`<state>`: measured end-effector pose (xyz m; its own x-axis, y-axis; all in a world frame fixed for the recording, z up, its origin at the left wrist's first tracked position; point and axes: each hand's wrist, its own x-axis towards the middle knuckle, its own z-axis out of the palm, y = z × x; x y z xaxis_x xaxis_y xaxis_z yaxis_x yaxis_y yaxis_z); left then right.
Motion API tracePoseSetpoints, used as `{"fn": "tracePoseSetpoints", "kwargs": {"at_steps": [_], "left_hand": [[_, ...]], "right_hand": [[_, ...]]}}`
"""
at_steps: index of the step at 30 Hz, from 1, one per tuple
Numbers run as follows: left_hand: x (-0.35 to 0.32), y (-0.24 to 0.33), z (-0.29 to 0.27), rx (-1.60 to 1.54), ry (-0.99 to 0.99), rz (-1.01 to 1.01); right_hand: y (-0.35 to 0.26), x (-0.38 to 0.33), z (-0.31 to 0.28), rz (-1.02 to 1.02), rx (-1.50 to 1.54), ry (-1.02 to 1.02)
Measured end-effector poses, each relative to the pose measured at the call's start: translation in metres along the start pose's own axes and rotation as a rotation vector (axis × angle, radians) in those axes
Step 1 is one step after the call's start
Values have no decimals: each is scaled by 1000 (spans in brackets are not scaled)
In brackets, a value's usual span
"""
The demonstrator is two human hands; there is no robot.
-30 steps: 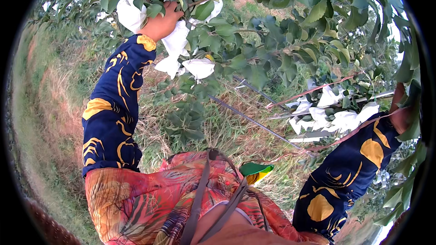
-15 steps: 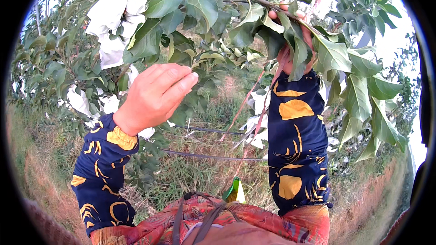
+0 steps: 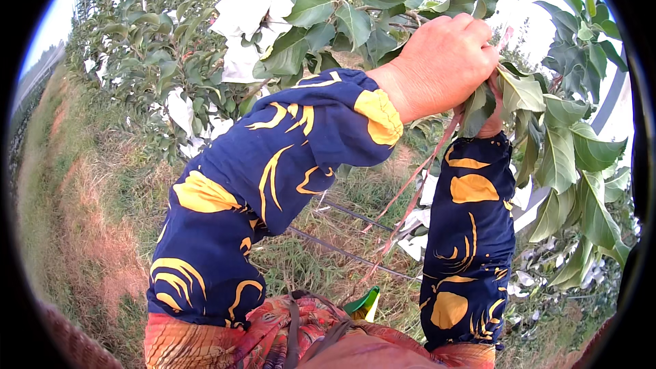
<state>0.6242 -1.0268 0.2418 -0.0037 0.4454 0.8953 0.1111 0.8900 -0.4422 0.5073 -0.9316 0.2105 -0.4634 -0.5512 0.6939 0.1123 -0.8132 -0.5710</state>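
My left hand (image 3: pixel 443 63) reaches across to the leafy branch (image 3: pixel 410 19) at the upper right, its fingers curled closed. What they pinch is hidden behind the hand. My right hand (image 3: pixel 490 121) is raised just below and behind it, among the leaves. Only its wrist and lower part show; the fingers are covered by my left hand and the foliage. Pink twine (image 3: pixel 449 131) hangs in strands from beside my right hand down toward my waist. Large green leaves (image 3: pixel 557 154) droop to the right of both hands.
White bags or paper pieces (image 3: pixel 249 14) hang in the tree at left, with more (image 3: pixel 180 113) lower down. Two dark hoses or wires (image 3: pixel 342 251) cross behind my arms, above grass (image 3: pixel 102 232). A green and yellow object (image 3: pixel 365 304) sits at my waist.
My left hand has moved right and up from open air to the branch, beside my right hand. The view has shifted, so the tree and my right arm appear further right.
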Motion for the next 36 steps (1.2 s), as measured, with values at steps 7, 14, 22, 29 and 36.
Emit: {"fn": "tracePoseSetpoints", "kwargs": {"at_steps": [7,14,22,29,36], "left_hand": [[-3,-2,9,-14,83,0],[-4,-36,24,-109,126,-46],[22,-45,4,-311,79,-18],[15,-33,12,-340,18,-89],[12,-24,21,-343,64,-79]], "right_hand": [[0,19,-61,-445,-920,-100],[9,-56,-32,-125,-286,439],[22,-122,62,92,-507,-55],[5,-61,42,-28,-111,45],[-16,3,7,-57,47,-16]]}}
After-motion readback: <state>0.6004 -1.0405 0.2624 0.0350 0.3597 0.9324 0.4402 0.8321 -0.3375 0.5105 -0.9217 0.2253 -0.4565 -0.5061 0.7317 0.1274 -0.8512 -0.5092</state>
